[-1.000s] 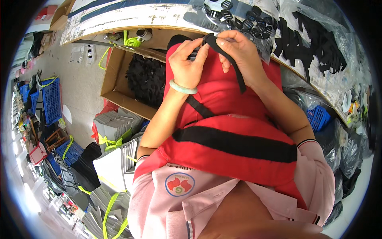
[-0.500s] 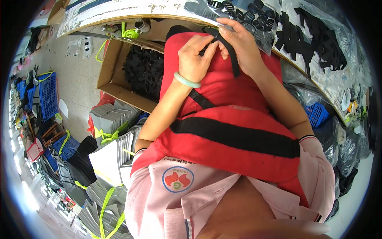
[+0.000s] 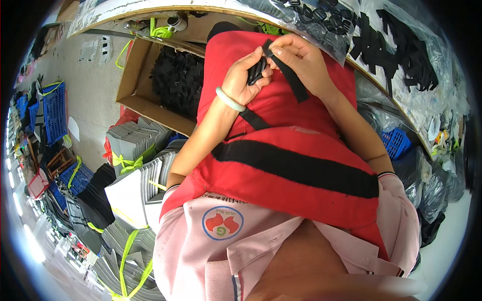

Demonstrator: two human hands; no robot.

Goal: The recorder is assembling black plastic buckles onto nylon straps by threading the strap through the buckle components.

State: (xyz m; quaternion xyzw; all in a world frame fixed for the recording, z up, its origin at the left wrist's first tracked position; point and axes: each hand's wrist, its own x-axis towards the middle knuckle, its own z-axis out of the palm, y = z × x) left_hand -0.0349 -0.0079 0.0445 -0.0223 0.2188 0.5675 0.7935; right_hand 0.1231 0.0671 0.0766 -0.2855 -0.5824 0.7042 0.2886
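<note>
Above the red apron (image 3: 281, 110) on my lap, both hands are close together. My left hand (image 3: 238, 84), with a pale bangle at the wrist, is closed around a black plastic buckle (image 3: 256, 71); part of it is hidden by the fingers. In a pinch of thumb and fingers, my right hand (image 3: 305, 64) holds a short black webbing strap (image 3: 293, 85). One strap end points up between the hands, the other hangs down below the right fingers. Whether the strap passes through the buckle I cannot tell.
On the worktable (image 3: 201, 9) ahead lie black buckles (image 3: 326, 17) in clear plastic and a heap of black straps (image 3: 371, 52). A cardboard box (image 3: 140, 104) of small black pieces stands left of my lap. Bundled grey sheets (image 3: 133, 138) and blue baskets (image 3: 54, 113) are farther left.
My left hand has turned, so the buckle in its palm now shows. The strap's upper end has come up into sight between the hands, and the right hand has moved slightly down.
</note>
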